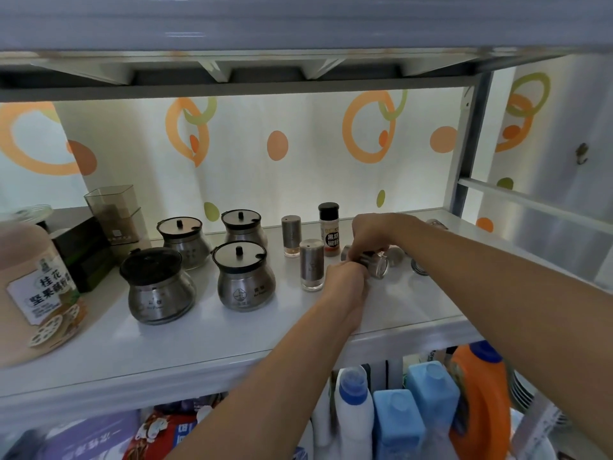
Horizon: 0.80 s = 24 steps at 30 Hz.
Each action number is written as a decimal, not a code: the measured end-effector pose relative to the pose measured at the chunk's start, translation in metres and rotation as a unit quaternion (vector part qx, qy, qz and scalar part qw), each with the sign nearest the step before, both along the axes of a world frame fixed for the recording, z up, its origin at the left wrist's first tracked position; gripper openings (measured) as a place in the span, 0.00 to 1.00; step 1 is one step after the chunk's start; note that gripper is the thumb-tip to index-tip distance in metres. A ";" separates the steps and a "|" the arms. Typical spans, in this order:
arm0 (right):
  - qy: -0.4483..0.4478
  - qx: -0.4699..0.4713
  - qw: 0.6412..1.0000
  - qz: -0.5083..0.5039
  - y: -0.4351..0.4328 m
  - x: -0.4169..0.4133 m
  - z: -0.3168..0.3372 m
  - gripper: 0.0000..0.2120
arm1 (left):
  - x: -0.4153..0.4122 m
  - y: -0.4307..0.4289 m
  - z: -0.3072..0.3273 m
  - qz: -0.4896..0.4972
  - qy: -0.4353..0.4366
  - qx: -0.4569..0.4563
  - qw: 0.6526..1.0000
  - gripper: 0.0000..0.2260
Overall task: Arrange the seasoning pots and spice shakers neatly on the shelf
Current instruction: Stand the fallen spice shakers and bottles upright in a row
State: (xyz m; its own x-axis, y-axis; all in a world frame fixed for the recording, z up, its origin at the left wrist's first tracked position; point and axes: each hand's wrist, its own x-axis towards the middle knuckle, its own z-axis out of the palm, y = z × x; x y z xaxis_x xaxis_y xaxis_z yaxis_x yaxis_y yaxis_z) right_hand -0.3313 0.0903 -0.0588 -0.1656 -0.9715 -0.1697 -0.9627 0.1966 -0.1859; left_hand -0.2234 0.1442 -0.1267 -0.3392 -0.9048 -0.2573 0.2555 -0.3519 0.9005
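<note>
From my head camera, both my arms reach over the white shelf [205,340]. My left hand [345,280] curls round the steel end of a tipped shaker [376,263], which lies on its side right of the shelf's middle with its clear base pointing right. My right hand [373,234] comes down from above and pinches the same shaker with bent fingers. I cannot tell whether the shaker still touches the shelf.

Just behind it another shaker [396,255] lies on its side, a third [418,266] lies a little further right, and a fourth [438,223] lies near the back, past my right wrist.

Left of my hands two shakers stand upright: the front shaker [311,268] just beside my left hand and the rear shaker [291,235] behind it. A black-capped pepper bottle [329,229] stands near the back.

Further left stand four steel pots, two and two: the dark-lidded pot [157,285] and the clear-lidded pot [245,275] in front, the back-left pot [182,242] and the back-right pot [243,227] behind.

A large labelled jar [33,287] sits at the far left, and cleaning bottles [353,410] stand below.
</note>
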 end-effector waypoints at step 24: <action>-0.137 -0.284 0.945 -0.091 0.058 0.001 -0.037 0.19 | 0.014 0.019 -0.008 -0.042 -0.099 -0.263 0.959 0.27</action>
State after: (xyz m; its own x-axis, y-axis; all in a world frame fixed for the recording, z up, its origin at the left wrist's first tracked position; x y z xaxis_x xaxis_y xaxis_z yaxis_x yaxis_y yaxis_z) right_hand -0.3304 0.1483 -0.0955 -0.3637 -0.8788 0.3090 -0.8234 0.1481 -0.5478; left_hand -0.2093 0.1631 -0.1349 -0.4085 -0.8986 0.1602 0.0522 0.1522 0.9870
